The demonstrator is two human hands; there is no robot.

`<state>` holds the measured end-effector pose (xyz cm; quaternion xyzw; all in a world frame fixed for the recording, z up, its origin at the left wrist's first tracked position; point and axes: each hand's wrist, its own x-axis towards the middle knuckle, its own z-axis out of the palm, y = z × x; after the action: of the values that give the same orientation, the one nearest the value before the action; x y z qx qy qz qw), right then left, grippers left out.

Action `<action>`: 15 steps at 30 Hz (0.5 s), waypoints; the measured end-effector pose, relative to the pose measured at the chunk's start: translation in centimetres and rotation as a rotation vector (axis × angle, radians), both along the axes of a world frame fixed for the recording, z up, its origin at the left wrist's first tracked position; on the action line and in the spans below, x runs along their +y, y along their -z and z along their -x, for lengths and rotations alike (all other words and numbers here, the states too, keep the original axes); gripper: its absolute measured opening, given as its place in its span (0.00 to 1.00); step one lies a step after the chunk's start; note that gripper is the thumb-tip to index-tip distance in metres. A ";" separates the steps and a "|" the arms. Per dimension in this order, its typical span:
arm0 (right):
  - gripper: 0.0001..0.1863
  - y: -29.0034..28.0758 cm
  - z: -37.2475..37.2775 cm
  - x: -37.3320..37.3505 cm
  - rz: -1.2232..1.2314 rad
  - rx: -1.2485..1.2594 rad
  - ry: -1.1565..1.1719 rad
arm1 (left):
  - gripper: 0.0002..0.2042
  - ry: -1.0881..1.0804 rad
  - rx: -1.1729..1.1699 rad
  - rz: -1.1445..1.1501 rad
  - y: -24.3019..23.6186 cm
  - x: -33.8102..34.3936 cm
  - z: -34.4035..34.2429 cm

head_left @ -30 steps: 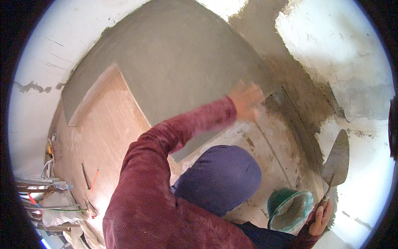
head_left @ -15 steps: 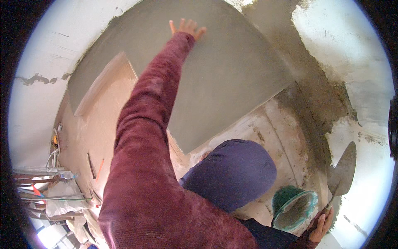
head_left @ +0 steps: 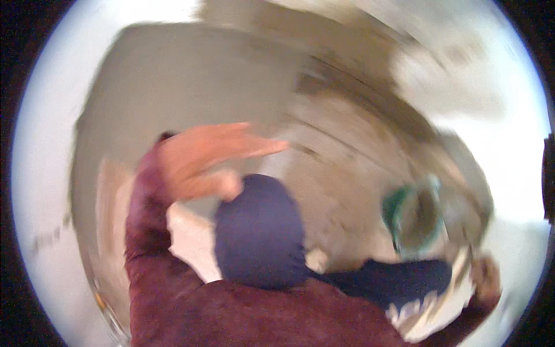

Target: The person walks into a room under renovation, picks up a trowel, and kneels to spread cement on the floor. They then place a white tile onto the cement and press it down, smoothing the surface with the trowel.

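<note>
My left hand (head_left: 202,159) is raised over my bent knee (head_left: 260,231), fingers stretched out and holding nothing, smeared by motion. Beyond it lies a smooth grey layer of wet mortar (head_left: 191,81), which the hand does not appear to touch. Low at the right, my right hand (head_left: 485,277) is closed round the handle of a pointed trowel, whose blade is too blurred to make out clearly. A green bucket (head_left: 396,211) with grey residue inside stands on the floor, a little left of that hand.
White walls (head_left: 49,144) rise at the left and right, the right one patched with brown-grey mortar (head_left: 347,34) along its foot. The bare floor (head_left: 341,173) between the grey layer and the bucket is stained. Small items (head_left: 107,309) lie blurred at the lower left.
My left hand has come back from far over the grey layer to above my knee. The view has swung to the right, and the right hand has risen with the trowel.
</note>
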<state>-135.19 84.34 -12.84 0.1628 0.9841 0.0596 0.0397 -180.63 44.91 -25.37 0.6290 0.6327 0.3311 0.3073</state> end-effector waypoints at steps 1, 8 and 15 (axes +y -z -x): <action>0.07 -1.1 -0.8 -1.0 -0.154 -0.021 0.004 | 0.42 0.159 0.079 0.007 -1.3 1.8 -0.3; 0.18 -1.3 -1.0 0.9 0.466 -0.184 0.524 | 0.40 0.558 0.387 0.099 -7.2 8.8 -8.2; 0.20 7.9 -3.3 4.3 0.465 -0.293 0.173 | 0.33 0.355 0.637 0.184 -6.6 9.9 -12.6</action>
<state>-131.85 88.61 -20.78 0.2224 0.9376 -0.1483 0.2226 -168.05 54.77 -18.74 0.7700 0.6049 0.0024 0.2030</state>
